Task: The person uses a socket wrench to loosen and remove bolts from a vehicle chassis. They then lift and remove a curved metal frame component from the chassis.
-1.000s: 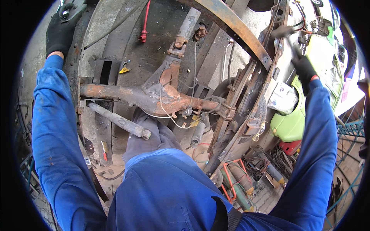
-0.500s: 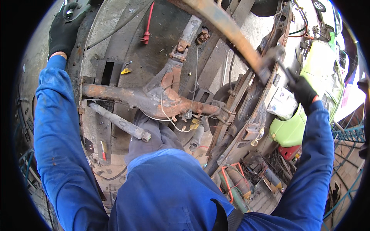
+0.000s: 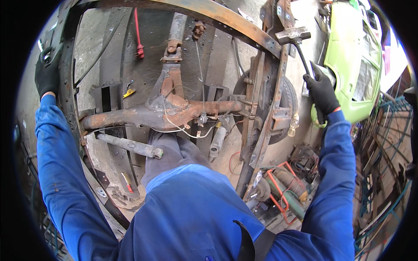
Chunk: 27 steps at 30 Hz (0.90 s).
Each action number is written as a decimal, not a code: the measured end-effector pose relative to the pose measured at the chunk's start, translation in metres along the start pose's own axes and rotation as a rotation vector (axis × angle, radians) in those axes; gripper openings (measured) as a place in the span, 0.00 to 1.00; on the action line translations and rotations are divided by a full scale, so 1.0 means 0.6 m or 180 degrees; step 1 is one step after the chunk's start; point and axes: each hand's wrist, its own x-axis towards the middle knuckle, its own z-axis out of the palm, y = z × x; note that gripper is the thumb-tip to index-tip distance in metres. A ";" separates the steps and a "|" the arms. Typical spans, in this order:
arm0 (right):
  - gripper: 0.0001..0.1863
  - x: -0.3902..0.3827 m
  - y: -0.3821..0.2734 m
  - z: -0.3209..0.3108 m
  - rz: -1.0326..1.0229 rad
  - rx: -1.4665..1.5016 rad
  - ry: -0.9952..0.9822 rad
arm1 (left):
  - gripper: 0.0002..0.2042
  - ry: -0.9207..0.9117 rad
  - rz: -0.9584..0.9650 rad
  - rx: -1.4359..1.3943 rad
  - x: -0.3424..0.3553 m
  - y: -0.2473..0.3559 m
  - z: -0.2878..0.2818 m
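The right grip (image 3: 323,90), in a black glove, is closed around the handle of a grey metal hammer with a blocky head (image 3: 292,35). The hammer is up near the right end of a rusty brown metal beam (image 3: 213,11). The left grip (image 3: 47,75), also in black, is beside a dark metal rail (image 3: 67,74); I cannot tell what it holds. A rusty, bumpy axle (image 3: 174,109) goes across below.
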 end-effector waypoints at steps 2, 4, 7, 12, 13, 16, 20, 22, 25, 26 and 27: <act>0.36 -0.062 0.043 0.026 0.0159 0.0332 0.0223 | 0.27 0.0014 0.0025 -0.0138 0.010 -0.022 0.013; 0.33 -0.128 0.092 0.055 0.0155 0.0587 0.0330 | 0.26 0.0004 0.0348 0.0191 0.022 -0.047 0.025; 0.29 -0.251 0.169 0.098 0.0423 0.1168 0.0293 | 0.20 0.0007 0.0682 0.0611 0.042 -0.078 0.040; 0.18 -0.430 0.264 0.191 0.0975 0.1755 0.0500 | 0.20 -0.0392 0.0910 0.1676 0.063 -0.110 0.048; 0.18 -0.460 0.281 0.207 0.1183 0.2020 0.0415 | 0.20 -0.0506 0.0840 0.1719 0.067 -0.112 0.048; 0.20 -0.518 0.325 0.254 0.1524 0.2304 0.0395 | 0.23 -0.0095 0.0834 0.1106 0.076 -0.109 0.053; 0.18 -0.544 0.378 0.319 0.1689 0.2410 0.0277 | 0.31 -0.0184 -0.0037 0.0514 0.086 -0.094 0.048; 0.18 -0.547 0.402 0.355 0.1684 0.2341 0.0297 | 0.30 -0.0272 -0.0281 0.0430 0.086 -0.085 0.043; 0.20 -0.536 0.434 0.401 0.1437 0.1572 0.0436 | 0.29 -0.0258 -0.0273 0.0258 0.081 -0.072 0.033; 0.21 -0.531 0.443 0.415 0.1294 0.1037 0.0579 | 0.28 -0.0221 -0.0230 0.0198 0.078 -0.070 0.030; 0.21 -0.523 0.450 0.427 0.1127 0.0497 0.0722 | 0.27 -0.0214 -0.0158 0.0054 0.073 -0.070 0.026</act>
